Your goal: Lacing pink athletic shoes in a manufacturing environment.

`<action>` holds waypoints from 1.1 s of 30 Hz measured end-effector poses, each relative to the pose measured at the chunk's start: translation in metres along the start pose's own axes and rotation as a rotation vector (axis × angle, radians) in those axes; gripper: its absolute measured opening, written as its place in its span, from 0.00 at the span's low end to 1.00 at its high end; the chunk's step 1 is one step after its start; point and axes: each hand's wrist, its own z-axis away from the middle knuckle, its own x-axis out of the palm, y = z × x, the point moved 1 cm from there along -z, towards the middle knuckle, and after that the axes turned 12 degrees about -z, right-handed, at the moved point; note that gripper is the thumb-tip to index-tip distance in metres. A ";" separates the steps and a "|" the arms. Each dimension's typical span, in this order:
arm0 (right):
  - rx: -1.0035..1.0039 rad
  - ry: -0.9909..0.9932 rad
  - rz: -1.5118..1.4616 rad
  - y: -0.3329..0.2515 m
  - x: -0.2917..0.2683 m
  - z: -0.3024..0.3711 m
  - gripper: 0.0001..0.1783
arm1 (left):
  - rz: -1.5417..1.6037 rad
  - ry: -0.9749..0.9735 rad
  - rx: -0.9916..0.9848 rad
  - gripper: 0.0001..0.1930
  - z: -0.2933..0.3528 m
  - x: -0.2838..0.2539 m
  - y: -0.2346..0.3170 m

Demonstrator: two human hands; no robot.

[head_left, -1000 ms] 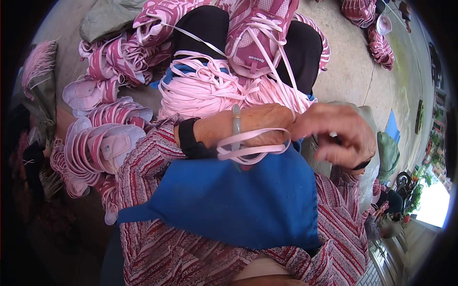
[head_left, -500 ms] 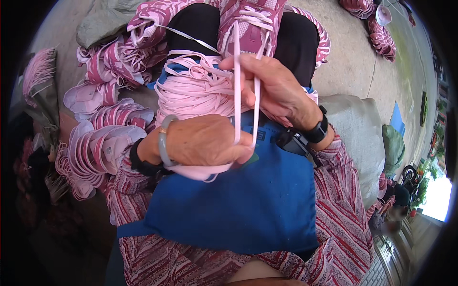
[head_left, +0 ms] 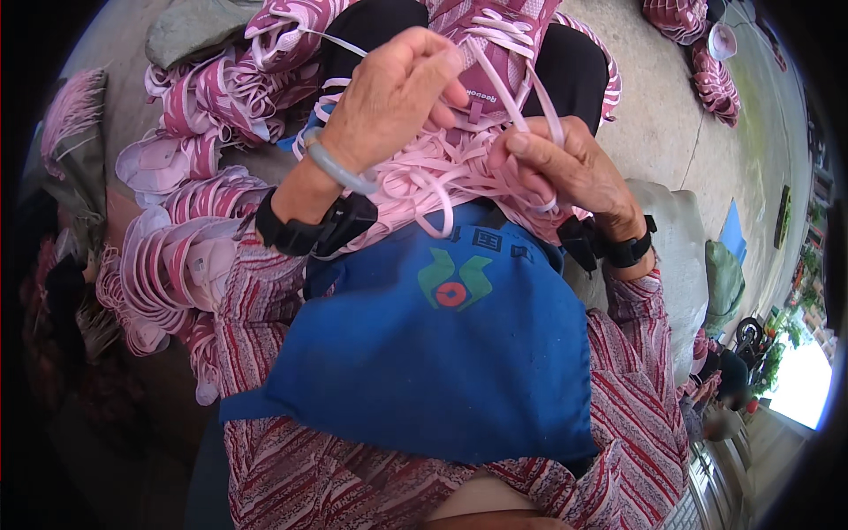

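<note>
The head view showed the right hand (head_left: 574,172) with its fingers (head_left: 523,146) pinched shut on a pink lace (head_left: 539,102), a flat strand that ran up from the fingertips to the pink shoe upper (head_left: 503,44) lying across the lap. The left hand (head_left: 393,93) was curled over the top of a bundle of pink laces (head_left: 433,181); its fingers were bent closed, but their tips were turned away from the camera, so whether they gripped a strand or only rested on the shoe upper could not be told. The bundle lay between the two hands, spilling down onto a blue apron (head_left: 433,353) with a green and red emblem.

A pale green bangle (head_left: 340,168) and a black wristband (head_left: 305,225) sat on the left wrist, and a black wristband also on the right. Striped red-and-white sleeves (head_left: 636,424) came in from the lower edge.

To the left, a heap of pink shoe uppers (head_left: 190,256) was stacked on the ground, its far side lost in the dark rim. A grey sack (head_left: 680,256) lay just beside the right forearm. More pink uppers (head_left: 698,44) lay on the concrete floor (head_left: 654,124), cut off at the top edge. The bright lower right corner was too blurred to make out.
</note>
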 end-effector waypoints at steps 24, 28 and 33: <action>-0.518 -0.120 0.646 0.016 0.064 -0.053 0.10 | -0.182 -0.362 -0.003 0.21 -0.019 -0.014 -0.001; -0.362 -0.197 0.862 0.011 0.070 -0.061 0.13 | 0.122 -0.415 0.075 0.19 -0.021 -0.019 -0.018; -0.553 -0.131 0.702 0.015 0.035 -0.026 0.17 | 0.329 -0.255 0.025 0.16 0.000 -0.031 -0.011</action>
